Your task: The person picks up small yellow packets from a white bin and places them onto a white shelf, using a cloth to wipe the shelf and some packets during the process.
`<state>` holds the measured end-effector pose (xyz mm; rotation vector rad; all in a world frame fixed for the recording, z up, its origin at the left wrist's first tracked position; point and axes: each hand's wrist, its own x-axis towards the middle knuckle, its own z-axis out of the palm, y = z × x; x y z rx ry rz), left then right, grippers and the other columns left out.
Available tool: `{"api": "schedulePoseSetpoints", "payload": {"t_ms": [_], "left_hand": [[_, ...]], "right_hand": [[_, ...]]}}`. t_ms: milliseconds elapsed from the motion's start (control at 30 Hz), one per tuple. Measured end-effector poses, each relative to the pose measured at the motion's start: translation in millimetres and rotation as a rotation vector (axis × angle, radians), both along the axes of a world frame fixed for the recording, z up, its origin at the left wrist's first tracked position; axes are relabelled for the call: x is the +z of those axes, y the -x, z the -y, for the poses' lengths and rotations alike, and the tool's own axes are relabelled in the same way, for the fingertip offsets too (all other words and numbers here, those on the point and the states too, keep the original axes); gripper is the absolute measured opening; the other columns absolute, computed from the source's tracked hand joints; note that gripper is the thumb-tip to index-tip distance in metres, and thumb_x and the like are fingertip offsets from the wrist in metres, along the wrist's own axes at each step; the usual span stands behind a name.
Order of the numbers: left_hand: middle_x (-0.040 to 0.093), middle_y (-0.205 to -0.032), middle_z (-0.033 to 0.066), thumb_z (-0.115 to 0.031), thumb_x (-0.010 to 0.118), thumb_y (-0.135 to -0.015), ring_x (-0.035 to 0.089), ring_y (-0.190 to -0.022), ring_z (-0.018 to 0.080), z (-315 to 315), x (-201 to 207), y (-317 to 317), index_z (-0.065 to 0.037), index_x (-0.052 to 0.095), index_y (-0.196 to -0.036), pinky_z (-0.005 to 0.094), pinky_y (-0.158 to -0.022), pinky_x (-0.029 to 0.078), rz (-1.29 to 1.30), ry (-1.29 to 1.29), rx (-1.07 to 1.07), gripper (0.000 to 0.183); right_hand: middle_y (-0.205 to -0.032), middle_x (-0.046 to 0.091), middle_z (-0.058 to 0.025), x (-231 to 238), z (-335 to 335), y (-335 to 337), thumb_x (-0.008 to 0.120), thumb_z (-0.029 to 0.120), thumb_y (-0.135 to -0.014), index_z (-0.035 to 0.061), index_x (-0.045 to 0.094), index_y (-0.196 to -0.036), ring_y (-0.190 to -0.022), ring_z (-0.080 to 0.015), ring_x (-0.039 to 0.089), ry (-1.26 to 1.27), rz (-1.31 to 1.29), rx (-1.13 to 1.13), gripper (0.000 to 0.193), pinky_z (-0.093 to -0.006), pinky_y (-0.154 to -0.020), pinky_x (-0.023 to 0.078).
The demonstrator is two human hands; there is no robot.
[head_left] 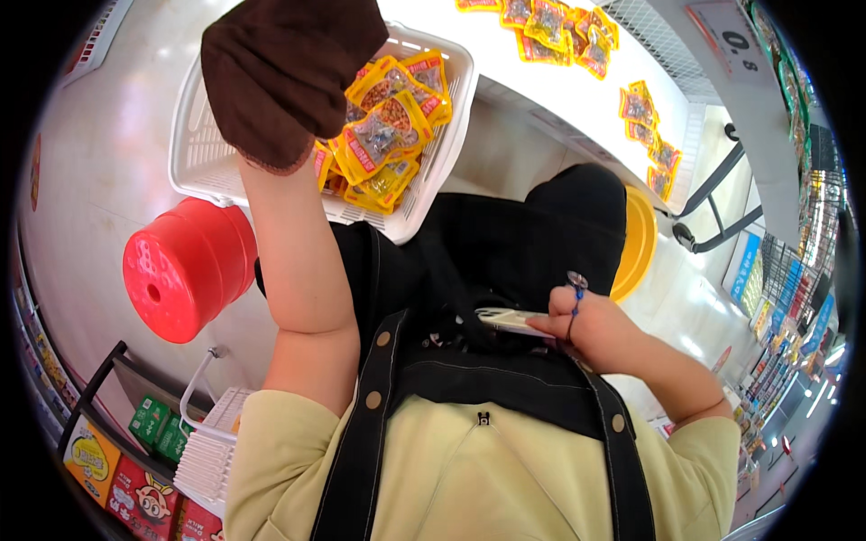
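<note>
My left forearm [298, 243] reaches up over a white plastic basket [460, 117]. A dark brown cloth [280, 77] covers my left hand from the wrist on, so its fingers are hidden. In the basket, beside the cloth, lies a heap of yellow and red snack packets [383, 135]. My right hand [595, 325] is closed on the end of a smartphone [514, 319]. The phone lies flat across the front of my black overalls, at lap height, partly covered by the fabric.
A red plastic stool [185, 266] stands left of the basket. Several more yellow packets [550, 32] lie on the white shelf [541, 95] ahead. A yellow round tub or stool [639, 239] is right of my knee. Lower left: a white basket [212, 455] and printed cartons [140, 500].
</note>
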<state>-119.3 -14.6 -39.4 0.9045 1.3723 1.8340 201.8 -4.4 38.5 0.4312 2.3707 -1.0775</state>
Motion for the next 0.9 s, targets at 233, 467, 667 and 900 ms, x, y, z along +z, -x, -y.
{"api": "schedulePoseSetpoints", "payload": {"t_ms": [233, 467, 667, 900], "left_hand": [[0.054, -0.076, 0.0105, -0.016, 0.045, -0.08, 0.048, -0.062, 0.0162, -2, 1, 0, 0.006, 0.05, -0.092, 0.03, -0.058, 0.044, -0.12, 0.053, 0.005, 0.026], [0.054, -0.071, 0.0092, -0.017, 0.048, -0.079, 0.047, -0.056, 0.0149, -7, 1, -5, 0.007, 0.052, -0.089, 0.0304, -0.056, 0.044, -0.266, 0.088, -0.029, 0.027], [0.054, -0.066, 0.008, -0.018, 0.051, -0.077, 0.046, -0.052, 0.0138, -9, 1, -3, 0.008, 0.053, -0.086, 0.0307, -0.054, 0.044, -0.404, 0.09, 0.017, 0.028], [0.054, -0.061, 0.0067, -0.02, 0.054, -0.076, 0.045, -0.046, 0.0125, -11, 7, -7, 0.008, 0.055, -0.083, 0.031, -0.051, 0.044, -0.54, -0.074, 0.009, 0.029]], "right_hand": [[-0.079, 0.045, -0.0067, -26, 20, 38, 0.053, 0.01, -0.068, 0.0036, 0.058, -0.076, -0.077, -0.0201, 0.047, -0.141, -0.017, 0.275, 0.011, -0.0284, -0.058, 0.046], [-0.084, 0.051, -0.0096, -65, 26, 43, 0.05, 0.011, -0.071, 0.0006, 0.058, -0.075, -0.078, -0.024, 0.051, -0.097, 0.078, 0.318, 0.014, -0.0308, -0.06, 0.048], [-0.086, 0.055, -0.0204, -56, 31, 66, 0.045, 0.011, -0.074, -0.0019, 0.056, -0.086, -0.076, -0.0328, 0.057, 0.004, 0.394, 0.299, 0.021, -0.0372, -0.063, 0.049], [-0.086, 0.056, -0.0158, -95, 39, 77, 0.052, 0.016, -0.071, -0.001, 0.062, -0.08, -0.076, -0.0311, 0.058, -0.012, 0.291, 0.626, 0.022, -0.0365, -0.062, 0.049]]}}
